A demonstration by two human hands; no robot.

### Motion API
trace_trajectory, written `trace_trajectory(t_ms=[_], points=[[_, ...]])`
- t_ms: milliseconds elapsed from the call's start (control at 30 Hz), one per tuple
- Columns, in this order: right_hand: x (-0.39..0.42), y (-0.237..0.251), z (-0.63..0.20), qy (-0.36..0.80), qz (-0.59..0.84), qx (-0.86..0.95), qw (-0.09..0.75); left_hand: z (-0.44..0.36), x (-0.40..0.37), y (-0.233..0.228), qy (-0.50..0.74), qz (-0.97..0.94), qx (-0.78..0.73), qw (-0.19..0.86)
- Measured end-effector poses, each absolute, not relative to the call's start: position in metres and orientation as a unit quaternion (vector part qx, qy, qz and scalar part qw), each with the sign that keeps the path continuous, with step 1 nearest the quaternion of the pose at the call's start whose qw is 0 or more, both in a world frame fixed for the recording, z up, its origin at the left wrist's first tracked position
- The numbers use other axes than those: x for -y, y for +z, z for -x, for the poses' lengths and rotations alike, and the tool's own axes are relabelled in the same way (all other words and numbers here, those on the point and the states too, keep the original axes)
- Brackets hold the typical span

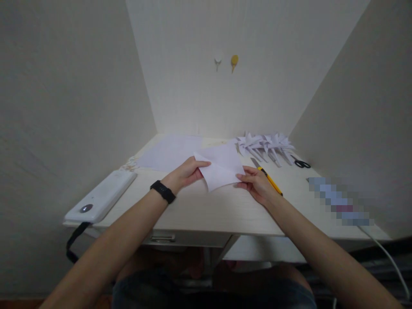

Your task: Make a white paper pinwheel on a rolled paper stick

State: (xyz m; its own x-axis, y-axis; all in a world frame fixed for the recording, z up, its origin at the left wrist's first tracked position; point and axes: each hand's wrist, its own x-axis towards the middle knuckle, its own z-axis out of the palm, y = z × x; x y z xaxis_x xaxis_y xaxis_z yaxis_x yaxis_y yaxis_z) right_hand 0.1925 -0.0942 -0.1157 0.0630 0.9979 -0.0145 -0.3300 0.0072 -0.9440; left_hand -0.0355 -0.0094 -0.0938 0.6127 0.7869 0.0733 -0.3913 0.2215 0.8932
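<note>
View from the head camera over a pale desk [199,210] set in a white-walled alcove. The left hand [185,174] and the right hand [255,184] hold one sheet of white paper [222,169] between them, just above the desk near its middle. The sheet is already bent over on itself: a folded flap hangs toward the person and ends in a point at the lower edge. The left hand pinches the left edge between thumb and fingertips; the right hand pinches the right corner of the flap, fingers pressed together on the paper. A black wristband [163,191] sits on the left wrist.

Behind the sheet lies a stack of flat white paper [170,152]. To the right of it stands a row of finished folded paper figures [265,143], with black scissors [301,163] beside them. A yellow utility knife [267,177] lies just behind the right hand, its blade end pointing away from the person. A white power bank [103,195] rests at the left edge of the desk, its black strap hanging over the side. Two small hooks [226,61] are fixed to the back wall.

To crease well, judging from this grip: bring the edges flush before pressing, keep one hand pinning the matched corner, lower the sheet flat onto the desk, and run a fingertip along the fold from the middle outward. The knife lies close to the right wrist and is best kept clear of the working hand.
</note>
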Motion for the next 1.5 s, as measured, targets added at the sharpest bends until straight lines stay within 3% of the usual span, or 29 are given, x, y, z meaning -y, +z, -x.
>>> trace_trajectory(t_ms=[1067,1500], points=[[0.096,-0.118,-0.194,0.553,0.404,0.406,0.604,0.034,0.016,-0.092,0.424,-0.367,-0.254,0.788],[0.090,-0.125,-0.191,0.538,0.401,0.347,0.656,0.034,0.022,-0.084,0.407,-0.334,-0.215,0.822]])
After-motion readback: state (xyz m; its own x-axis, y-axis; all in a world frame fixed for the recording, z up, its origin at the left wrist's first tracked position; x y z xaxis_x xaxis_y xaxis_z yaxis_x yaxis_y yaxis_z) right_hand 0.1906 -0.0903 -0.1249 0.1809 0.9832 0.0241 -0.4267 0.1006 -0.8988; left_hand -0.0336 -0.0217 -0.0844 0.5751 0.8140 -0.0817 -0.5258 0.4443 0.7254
